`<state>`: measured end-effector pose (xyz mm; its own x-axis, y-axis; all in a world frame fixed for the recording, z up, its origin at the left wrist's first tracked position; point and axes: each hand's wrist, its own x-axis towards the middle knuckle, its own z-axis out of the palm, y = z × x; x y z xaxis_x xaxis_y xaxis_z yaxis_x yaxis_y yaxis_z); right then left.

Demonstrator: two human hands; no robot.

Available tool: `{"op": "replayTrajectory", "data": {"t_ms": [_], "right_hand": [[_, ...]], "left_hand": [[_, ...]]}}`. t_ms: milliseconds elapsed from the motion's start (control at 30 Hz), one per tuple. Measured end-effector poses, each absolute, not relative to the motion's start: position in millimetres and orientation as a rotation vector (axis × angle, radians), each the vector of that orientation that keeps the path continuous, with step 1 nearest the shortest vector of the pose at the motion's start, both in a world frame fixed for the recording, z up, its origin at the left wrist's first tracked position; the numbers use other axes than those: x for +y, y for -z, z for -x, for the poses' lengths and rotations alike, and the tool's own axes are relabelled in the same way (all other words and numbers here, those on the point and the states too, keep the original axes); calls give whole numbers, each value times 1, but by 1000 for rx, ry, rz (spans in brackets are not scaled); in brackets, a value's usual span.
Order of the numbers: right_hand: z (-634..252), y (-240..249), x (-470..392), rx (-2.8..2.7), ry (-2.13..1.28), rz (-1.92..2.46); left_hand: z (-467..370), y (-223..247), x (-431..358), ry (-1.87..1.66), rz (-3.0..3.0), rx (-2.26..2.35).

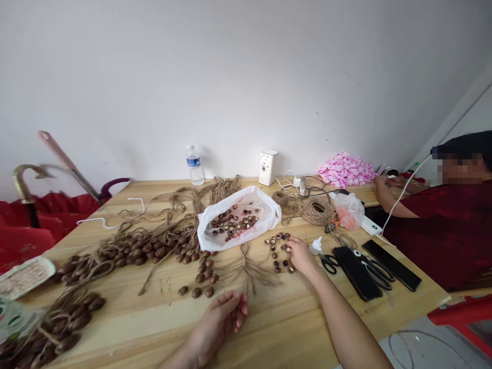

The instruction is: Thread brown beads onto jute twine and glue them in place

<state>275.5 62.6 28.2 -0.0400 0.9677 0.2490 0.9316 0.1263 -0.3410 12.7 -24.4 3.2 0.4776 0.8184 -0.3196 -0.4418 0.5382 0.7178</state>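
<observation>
- Pale wall (230, 77) behind, with a wooden counter (146, 328) set against it.
- Left hand (222, 322) sits low over the counter, its fingers loosely curled; I cannot tell whether anything is inside them.
- Right hand (302, 258) reaches forward, fingertips at the nut shells (274, 255) scattered just beside it; I cannot tell if it is pinching 1.
- Frayed cord (245, 264) lies between the 2 hands, its loop at the top and its strands spread out below.
- White plastic bag (265, 197) stands open beyond the cord, with more shell pieces (240, 225) inside.
- Loose brown nuts (196, 292) lie left of the cord, near a long heap of nuts on strings (138, 251).
- To the right of the right hand are a small white bottle (316, 247), 2 pairs of scissors (372, 270) and 2 flat black objects (392, 265).
- Another person (442, 230) in dark red sits at the right end, hands near a pink-and-white pile (346, 169).
</observation>
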Motion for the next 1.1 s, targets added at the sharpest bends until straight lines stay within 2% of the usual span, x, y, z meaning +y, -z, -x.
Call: {"op": "replayTrajectory", "data": {"t_ms": [200, 633, 1100], "right_hand": [[-284, -33, 61, -1911, -79, 1735], [-270, -2, 91, -2076, -128, 1675], [-271, -14, 81, -1938, -292, 1692]], "left_hand": [[-13, -5, -25, -821, -615, 721], [-13, -3, -24, -807, -607, 717], [-13, -7, -24, -789, -602, 738]]}}
